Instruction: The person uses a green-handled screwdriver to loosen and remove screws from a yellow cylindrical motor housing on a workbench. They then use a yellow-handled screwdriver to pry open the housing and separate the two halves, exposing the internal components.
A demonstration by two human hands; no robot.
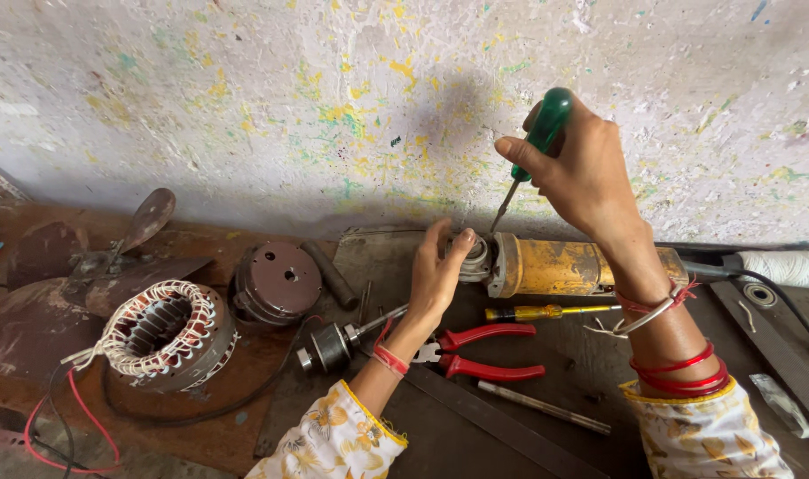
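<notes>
My right hand (582, 173) grips a green-handled screwdriver (539, 133), its shaft angled down to the metal head of a yellow angle grinder (555, 266) lying on the dark bench. My left hand (440, 270) rests fingers against the grinder's round head (477, 257), steadying it. Red bangles and thread sit on both wrists. The screwdriver tip is hidden where it meets the grinder head.
Red-handled pliers (484, 350) and a yellow screwdriver (542, 312) lie below the grinder. A motor rotor (333, 344), a brown motor cover (278, 282), a wound stator (165, 333) and brown fan blades (76, 266) lie left. A paint-speckled wall (333, 98) stands behind.
</notes>
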